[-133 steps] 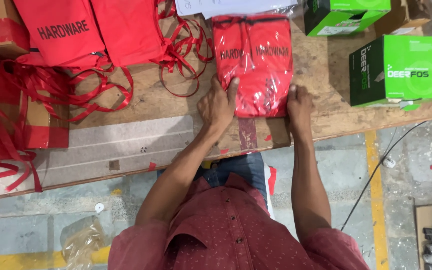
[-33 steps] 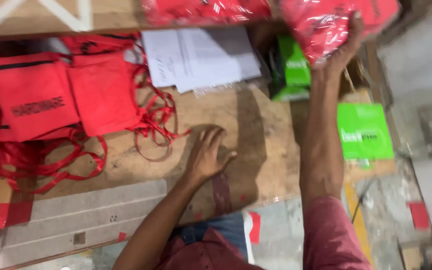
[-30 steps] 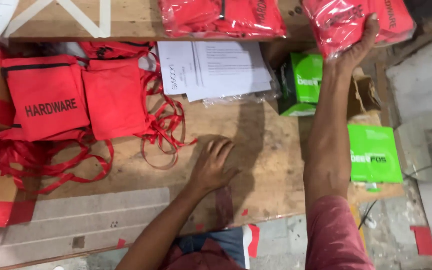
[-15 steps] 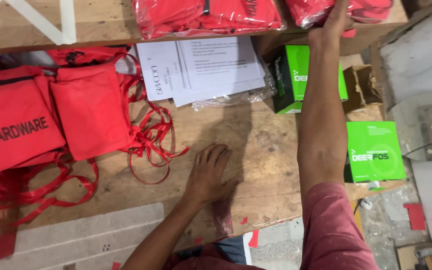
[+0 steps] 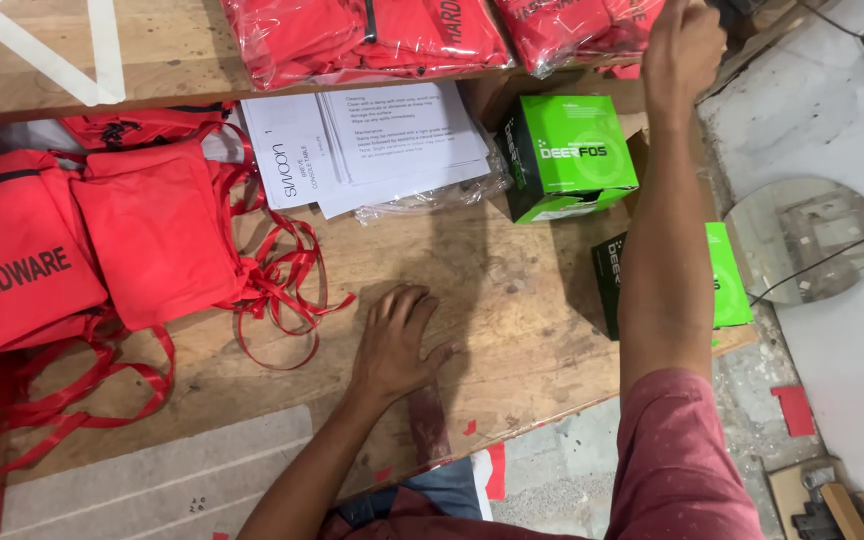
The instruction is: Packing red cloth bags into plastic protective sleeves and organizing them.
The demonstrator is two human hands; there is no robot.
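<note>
The left hand point(image 5: 392, 340) lies open and flat on the bench point(image 5: 512, 300), while the right hand point(image 5: 684, 45), its grip unclear, reaches the far-right shelf's wrapped red bags point(image 5: 577, 25), which want squaring up.

I see a packing workshop or small warehouse: a rough wooden bench point(image 5: 512, 300) strewn with red fabric bags point(image 5: 152, 225) and loose red straps point(image 5: 282, 270), a shelf point(image 5: 152, 50) above stacked with plastic-wrapped red bags point(image 5: 372, 30), printed instruction sheets point(image 5: 372, 145), green cardboard boxes point(image 5: 572, 150), and a worn concrete floor point(image 5: 832, 330).
</note>
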